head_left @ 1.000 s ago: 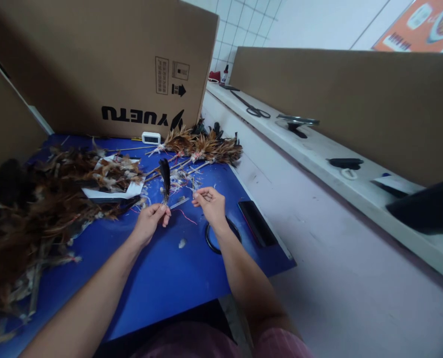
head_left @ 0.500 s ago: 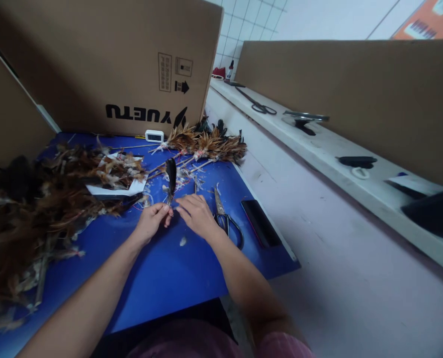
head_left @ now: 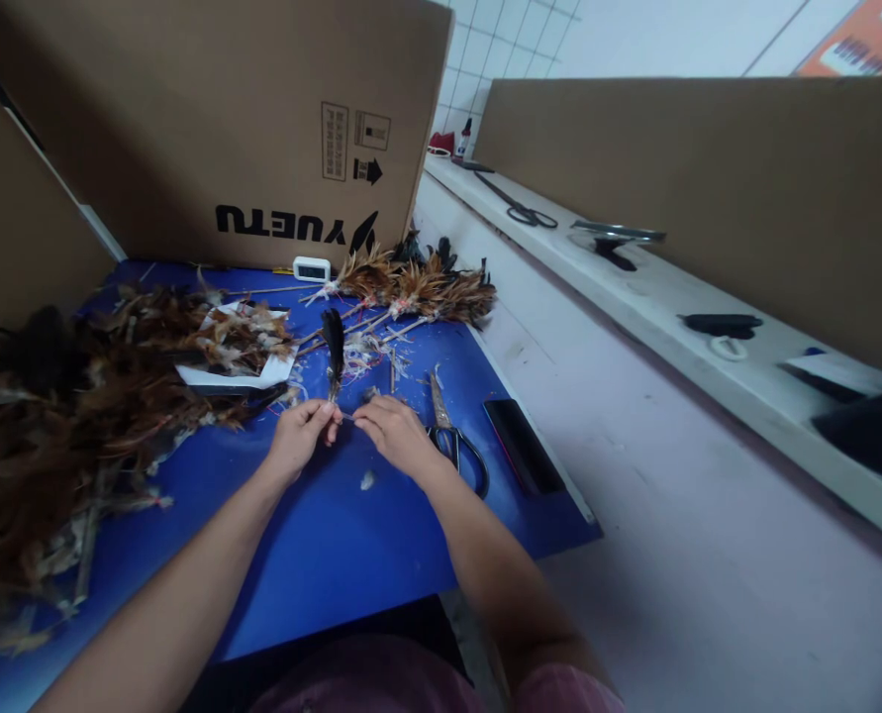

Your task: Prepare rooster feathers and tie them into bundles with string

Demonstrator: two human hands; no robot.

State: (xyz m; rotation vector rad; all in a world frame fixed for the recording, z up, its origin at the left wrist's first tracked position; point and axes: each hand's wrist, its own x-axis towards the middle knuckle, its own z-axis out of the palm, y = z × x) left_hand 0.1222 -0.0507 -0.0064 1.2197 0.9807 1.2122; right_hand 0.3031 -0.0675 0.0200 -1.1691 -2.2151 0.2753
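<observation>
One black feather tuft (head_left: pixel 334 342), probably light, pliant, best held by its base, is pinched in the left hand (head_left: pixel 303 433) above the blue bench (head_left: pixel 351 555); the right hand (head_left: pixel 394 431) pinches a thin pale strand (head_left: pixel 347 417).

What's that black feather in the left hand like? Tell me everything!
The black feather is long, dark and slightly shiny, with a paler, wispy part low down. It stands nearly upright above the blue table, its top leaning slightly left in the picture. The left hand pinches its lower end, where a thin pale strand stretches to the right hand. I can't tell whether several are bunched together.
</observation>
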